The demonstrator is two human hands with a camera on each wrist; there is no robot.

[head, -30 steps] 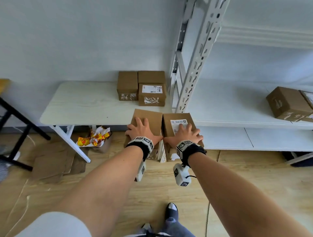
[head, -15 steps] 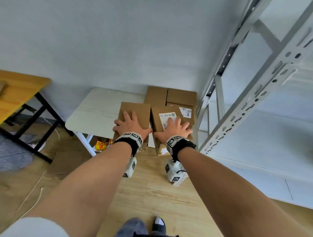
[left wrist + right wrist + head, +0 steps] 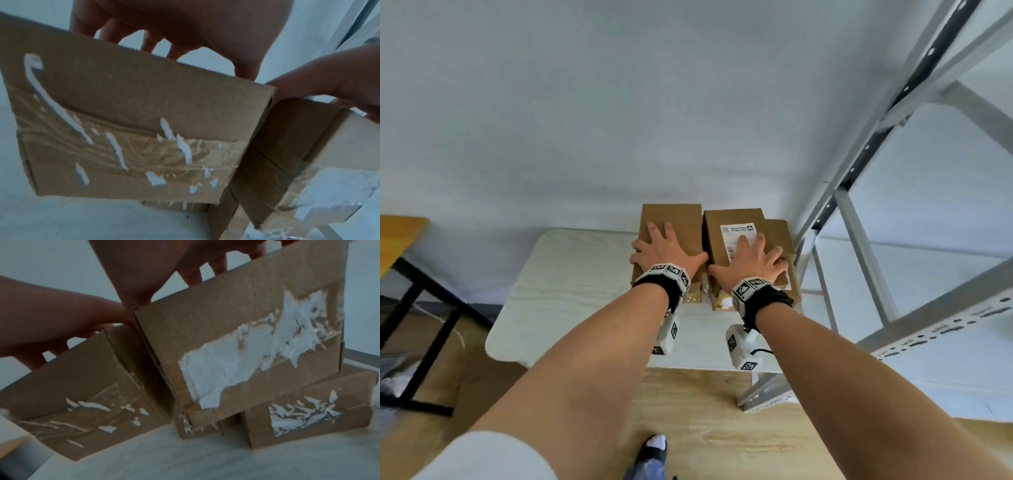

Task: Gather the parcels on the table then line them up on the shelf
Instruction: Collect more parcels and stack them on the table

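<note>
My left hand (image 3: 664,250) grips a plain brown parcel (image 3: 671,219) from above, fingers spread over its top and the thumb down its inner side. Beside it my right hand (image 3: 753,260) grips a parcel with a white label (image 3: 732,222) the same way. Both parcels are side by side over the back right of the white table (image 3: 571,274). The labelled parcel (image 3: 246,337) sits tilted over two more taped parcels (image 3: 308,415) standing on the table. One of these (image 3: 779,236) shows behind my right hand. The plain parcel (image 3: 133,129) has torn tape on its near face.
The grey metal shelf frame (image 3: 859,240) rises directly right of the table, with its white shelf boards (image 3: 945,359) beyond. A wooden desk (image 3: 397,236) on black legs stands at the far left. A pale wall is close behind the table.
Both hands have carried their parcels from in front of the shelf, above the floor, leftward and forward to the table's back right, over the parcels standing there. My view has swung left.
</note>
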